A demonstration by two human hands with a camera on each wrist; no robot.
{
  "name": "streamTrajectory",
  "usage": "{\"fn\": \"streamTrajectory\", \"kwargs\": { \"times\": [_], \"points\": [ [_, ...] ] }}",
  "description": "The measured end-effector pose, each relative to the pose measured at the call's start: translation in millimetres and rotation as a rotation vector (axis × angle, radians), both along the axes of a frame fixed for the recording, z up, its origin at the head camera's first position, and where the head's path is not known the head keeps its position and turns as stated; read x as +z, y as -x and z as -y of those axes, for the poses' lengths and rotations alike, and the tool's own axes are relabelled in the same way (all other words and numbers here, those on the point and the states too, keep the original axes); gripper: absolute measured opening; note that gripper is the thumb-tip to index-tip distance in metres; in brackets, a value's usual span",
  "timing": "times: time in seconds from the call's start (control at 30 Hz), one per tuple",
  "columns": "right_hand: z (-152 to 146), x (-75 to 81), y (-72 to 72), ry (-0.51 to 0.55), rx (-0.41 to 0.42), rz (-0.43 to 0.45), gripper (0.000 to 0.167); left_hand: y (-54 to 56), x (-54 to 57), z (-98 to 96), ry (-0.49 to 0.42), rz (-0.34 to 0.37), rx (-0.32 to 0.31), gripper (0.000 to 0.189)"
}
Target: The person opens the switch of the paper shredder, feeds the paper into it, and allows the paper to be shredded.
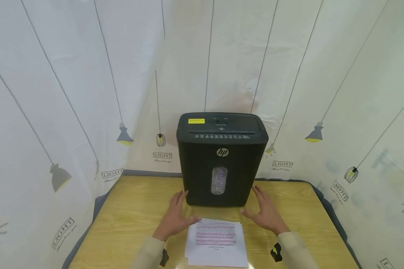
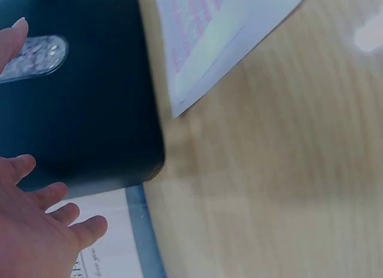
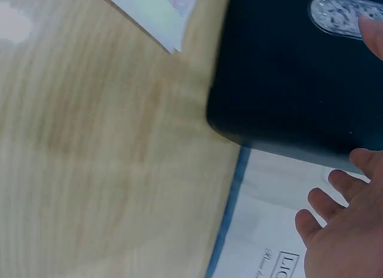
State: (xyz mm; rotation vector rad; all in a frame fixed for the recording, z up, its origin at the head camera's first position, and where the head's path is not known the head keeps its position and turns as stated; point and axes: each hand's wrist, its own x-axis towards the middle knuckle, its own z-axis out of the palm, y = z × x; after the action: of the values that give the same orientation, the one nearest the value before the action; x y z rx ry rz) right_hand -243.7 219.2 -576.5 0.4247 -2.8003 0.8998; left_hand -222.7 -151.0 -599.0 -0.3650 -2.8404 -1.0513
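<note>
A black, box-shaped paper shredder with a clear rounded window [image 1: 202, 164] stands upright toward the back of the yellowish wood-grain tabletop [image 1: 138, 209]. The left hand [image 1: 176, 216] and right hand [image 1: 267, 211] flank its lower sides, fingers spread and gripping nothing; whether either touches it, I cannot tell. A stack of white printed paper sheets [image 1: 217, 256] lies in front, between the forearms

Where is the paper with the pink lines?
In the head view, the paper is low in the middle, lying on the table just in front of the black machine, between the left hand and the right hand.
</note>
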Motion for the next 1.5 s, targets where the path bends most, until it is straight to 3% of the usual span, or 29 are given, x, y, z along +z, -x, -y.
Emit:
{"fn": "streamTrajectory", "kwargs": {
  "times": [0.37, 0.53, 0.67, 0.8, 0.97, 1.07, 1.2, 1.3, 1.5],
  "points": [
    [15.7, -30.6, -18.5, 0.015, 0.046, 0.13, 0.102, -15.5, -35.0, -11.7, 0.025, -0.005, -0.125, 0.109],
    [25.3, -47.4, -30.2, -0.006, 0.112, 0.159, 0.099, -22.3, -48.0, -15.8, 0.054, 0.02, -0.155, 0.11],
    [33.3, -59.4, -41.8, -0.03, 0.168, 0.145, 0.098, -29.9, -53.1, -19.0, 0.047, 0.032, -0.176, 0.108],
    [37.9, -68.0, -51.2, -0.06, 0.203, 0.132, 0.098, -36.1, -58.4, -22.0, 0.097, 0.028, -0.208, 0.103],
    [39.5, -72.5, -57.6, -0.112, 0.248, 0.174, 0.093, -43.3, -64.2, -23.8, 0.141, 0.104, -0.226, 0.099],
    [39.5, -74.7, -59.4, -0.127, 0.261, 0.211, 0.091, -47.8, -66.4, -22.8, 0.14, 0.107, -0.245, 0.095],
    [39.4, -77.8, -60.4, -0.148, 0.26, 0.232, 0.097, -52.8, -67.8, -21.0, 0.143, 0.078, -0.276, 0.088],
    [38.9, -78.9, -61.2, -0.151, 0.266, 0.244, 0.103, -54.6, -68.0, -21.4, 0.163, 0.1, -0.278, 0.085],
    [37.2, -78.2, -63.6, -0.151, 0.283, 0.241, 0.112, -55.1, -69.1, -23.4, 0.19, 0.118, -0.273, 0.093]
  ]
}}
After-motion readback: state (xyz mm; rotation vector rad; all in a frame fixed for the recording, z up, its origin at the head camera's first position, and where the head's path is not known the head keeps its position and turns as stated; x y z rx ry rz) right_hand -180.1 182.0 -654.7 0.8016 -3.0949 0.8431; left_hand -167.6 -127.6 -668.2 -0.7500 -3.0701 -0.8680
